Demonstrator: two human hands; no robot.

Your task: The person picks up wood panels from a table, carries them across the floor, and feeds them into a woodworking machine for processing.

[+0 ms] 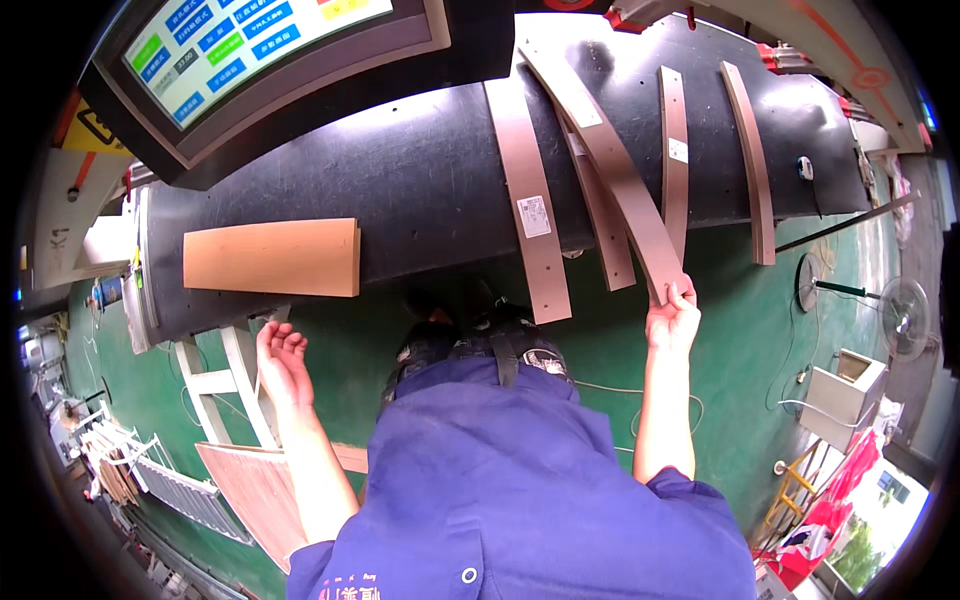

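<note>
My right hand (672, 318) grips the near end of a long brown board (622, 172), which slants away across the black table (425, 175). This board overlaps a narrower brown strip (600, 215). To the left lies another brown board (512, 150) with a white label, its near end jutting past the table edge. Two more strips are to the right: a labelled strip (674, 115) and an outer strip (748, 160). My left hand (285, 365) holds nothing, its fingers loosely curled and apart, just below a wide tan board (270, 258) lying at the table's left.
A control screen (250, 50) hangs over the table's far left. Below on the left are a white stand (215, 383) and a leaning wood panel (250, 490). On the right stand a fan (905, 318) and a grey box (845, 400); a small device (805, 168) sits on the table.
</note>
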